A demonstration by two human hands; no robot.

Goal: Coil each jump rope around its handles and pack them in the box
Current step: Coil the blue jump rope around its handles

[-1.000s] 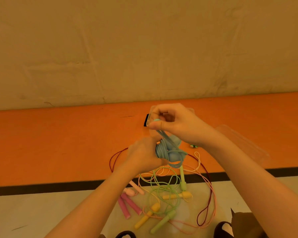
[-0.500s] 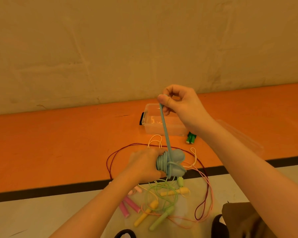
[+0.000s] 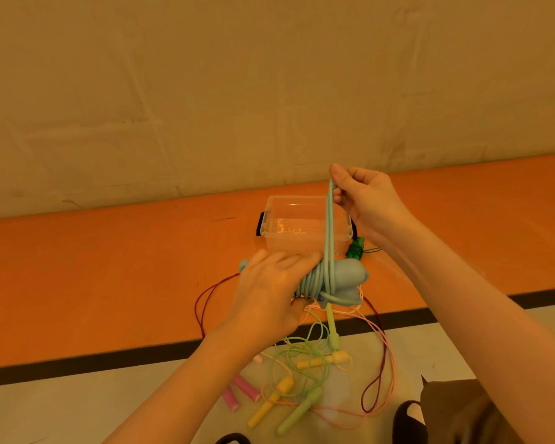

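My left hand point(image 3: 269, 293) grips the two light blue handles point(image 3: 346, 277) of a jump rope, with blue cord coiled tightly around them. My right hand point(image 3: 366, 200) pinches the cord's free loop point(image 3: 330, 225) and holds it taut straight up from the bundle. Behind the bundle a clear plastic box point(image 3: 279, 232) with black latches stands open on the orange floor; nothing shows inside it. On the floor under my hands lies a tangle of other ropes: pink handles point(image 3: 241, 392), yellow handles point(image 3: 269, 405), light green handles point(image 3: 302, 411) and a dark red cord point(image 3: 375, 389).
A small green coiled rope point(image 3: 355, 249) lies just right of the box. A wall rises behind the orange strip. A black line point(image 3: 77, 366) divides orange from grey floor. My knee and a dark shoe point(image 3: 407, 421) show at the bottom right.
My right hand has lifted from close against the bundle, pulling the cord's loop up taut. The left hand with the handles has dropped and then steadied; the box came into view.
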